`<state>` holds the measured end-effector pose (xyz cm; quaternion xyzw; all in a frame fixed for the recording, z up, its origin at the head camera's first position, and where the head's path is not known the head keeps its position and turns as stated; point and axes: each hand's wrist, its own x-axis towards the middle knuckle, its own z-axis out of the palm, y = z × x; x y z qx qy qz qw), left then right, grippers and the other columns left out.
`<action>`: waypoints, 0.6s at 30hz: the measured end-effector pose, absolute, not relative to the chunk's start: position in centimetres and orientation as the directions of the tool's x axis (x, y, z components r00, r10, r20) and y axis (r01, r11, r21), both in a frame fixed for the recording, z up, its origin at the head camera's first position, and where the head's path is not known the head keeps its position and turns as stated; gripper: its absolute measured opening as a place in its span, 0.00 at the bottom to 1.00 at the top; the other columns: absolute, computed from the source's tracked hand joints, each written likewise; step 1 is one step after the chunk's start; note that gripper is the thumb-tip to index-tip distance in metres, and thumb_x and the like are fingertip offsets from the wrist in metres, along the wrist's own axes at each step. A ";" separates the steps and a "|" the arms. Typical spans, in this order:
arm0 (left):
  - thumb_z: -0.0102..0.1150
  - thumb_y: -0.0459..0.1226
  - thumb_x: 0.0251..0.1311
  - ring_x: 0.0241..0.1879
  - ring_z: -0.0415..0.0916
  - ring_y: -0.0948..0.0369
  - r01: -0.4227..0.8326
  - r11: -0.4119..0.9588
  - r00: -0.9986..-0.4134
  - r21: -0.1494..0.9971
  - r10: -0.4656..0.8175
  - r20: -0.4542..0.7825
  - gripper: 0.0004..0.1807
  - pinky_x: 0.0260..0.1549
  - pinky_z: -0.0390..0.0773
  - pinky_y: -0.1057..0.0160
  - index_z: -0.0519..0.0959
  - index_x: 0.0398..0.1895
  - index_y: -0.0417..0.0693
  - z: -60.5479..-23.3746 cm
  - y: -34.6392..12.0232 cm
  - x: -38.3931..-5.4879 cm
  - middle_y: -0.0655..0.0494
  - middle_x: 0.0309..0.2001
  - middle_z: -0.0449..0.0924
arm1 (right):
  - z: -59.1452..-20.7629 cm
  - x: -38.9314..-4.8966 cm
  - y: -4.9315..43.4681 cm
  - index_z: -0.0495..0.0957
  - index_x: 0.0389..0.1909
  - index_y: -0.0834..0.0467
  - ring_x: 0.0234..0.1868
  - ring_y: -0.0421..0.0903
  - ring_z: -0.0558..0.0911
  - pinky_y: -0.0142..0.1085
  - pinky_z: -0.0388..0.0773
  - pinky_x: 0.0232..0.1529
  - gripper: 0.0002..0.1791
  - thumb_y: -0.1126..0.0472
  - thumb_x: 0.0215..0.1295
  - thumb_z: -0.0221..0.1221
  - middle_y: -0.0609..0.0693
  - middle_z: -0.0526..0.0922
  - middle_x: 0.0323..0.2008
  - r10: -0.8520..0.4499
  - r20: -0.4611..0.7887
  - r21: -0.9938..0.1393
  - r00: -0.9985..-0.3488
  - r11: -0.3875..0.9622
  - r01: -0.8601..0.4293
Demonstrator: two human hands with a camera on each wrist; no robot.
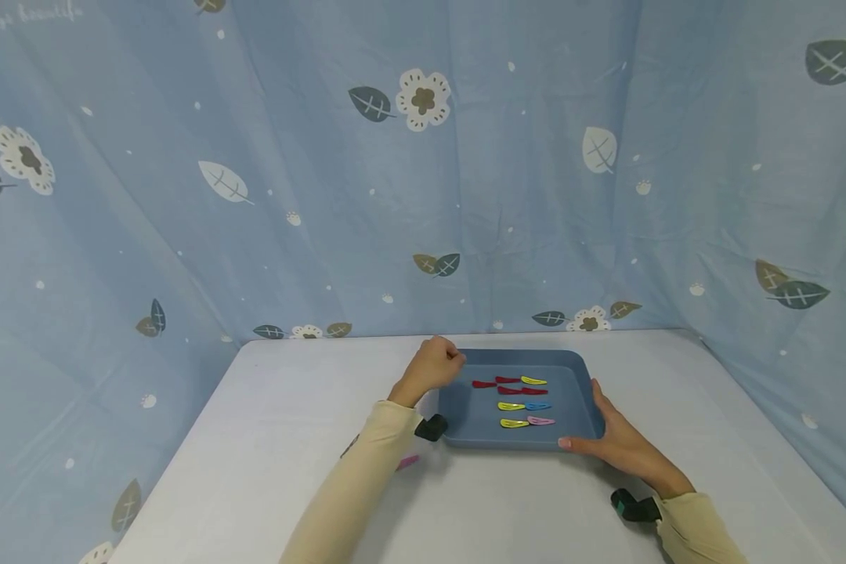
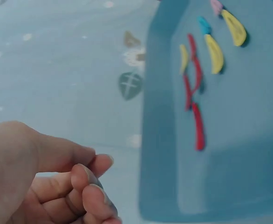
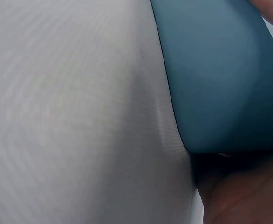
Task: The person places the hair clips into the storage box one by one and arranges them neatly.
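A blue-grey tray (image 1: pixel 472 439) stands on the white table, with several hair clips in rows on its floor. Among them are red clips (image 2: pixel 199 126), yellow clips (image 1: pixel 514 423), a blue clip (image 1: pixel 538 406) and a pink clip (image 1: pixel 540 421). My right hand (image 1: pixel 623 442) holds the tray's near right corner, thumb at the front rim and fingers along the right side. Just beyond the tray's left rim, my left hand (image 1: pixel 433 366) has curled fingers, thumb against the index finger; nothing shows between them in the left wrist view.
Another pink clip (image 1: pixel 407 462) lies on the table (image 1: pixel 282 415), partly covered by my left sleeve (image 1: pixel 359 486). A small dark shape (image 1: pixel 350 446) shows at that sleeve's other side. Behind the table hangs a blue curtain (image 1: pixel 324 157) with leaves and flowers.
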<state>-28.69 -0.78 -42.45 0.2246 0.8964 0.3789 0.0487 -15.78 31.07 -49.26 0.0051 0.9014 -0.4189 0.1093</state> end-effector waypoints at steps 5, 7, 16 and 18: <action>0.59 0.38 0.72 0.23 0.71 0.65 0.344 0.598 -0.900 0.724 0.429 0.074 0.13 0.26 0.71 0.67 0.87 0.37 0.38 -41.0 -2.6 -28.3 0.48 0.30 0.85 | -49.3 -15.8 31.2 0.20 0.81 0.61 0.79 0.78 0.37 0.76 0.44 0.71 0.74 0.42 0.59 0.71 0.73 0.29 0.81 -0.080 -0.202 -0.753 -0.976 0.650 0.102; 0.60 0.40 0.72 0.26 0.73 0.64 0.335 0.589 -0.903 0.736 0.423 0.072 0.13 0.28 0.73 0.66 0.88 0.43 0.39 -40.5 -3.4 -28.1 0.46 0.34 0.87 | -49.4 -15.8 31.2 0.20 0.81 0.61 0.79 0.79 0.38 0.76 0.45 0.71 0.74 0.42 0.59 0.71 0.73 0.29 0.81 -0.081 -0.198 -0.753 -0.977 0.650 0.099; 0.60 0.39 0.72 0.26 0.74 0.63 0.300 0.532 -0.919 0.792 0.382 0.092 0.10 0.25 0.73 0.65 0.88 0.41 0.43 -39.2 -6.5 -26.1 0.54 0.27 0.82 | -49.7 -15.9 31.3 0.21 0.81 0.63 0.79 0.79 0.37 0.76 0.44 0.71 0.73 0.43 0.60 0.71 0.74 0.29 0.80 -0.100 -0.169 -0.763 -0.981 0.643 0.066; 0.60 0.39 0.72 0.25 0.73 0.62 0.301 0.521 -0.922 0.799 0.374 0.103 0.10 0.25 0.72 0.64 0.88 0.41 0.43 -39.1 -7.1 -25.6 0.54 0.27 0.81 | -49.6 -15.8 31.3 0.21 0.81 0.62 0.79 0.79 0.38 0.76 0.44 0.71 0.73 0.43 0.60 0.71 0.74 0.29 0.80 -0.098 -0.168 -0.763 -0.981 0.643 0.067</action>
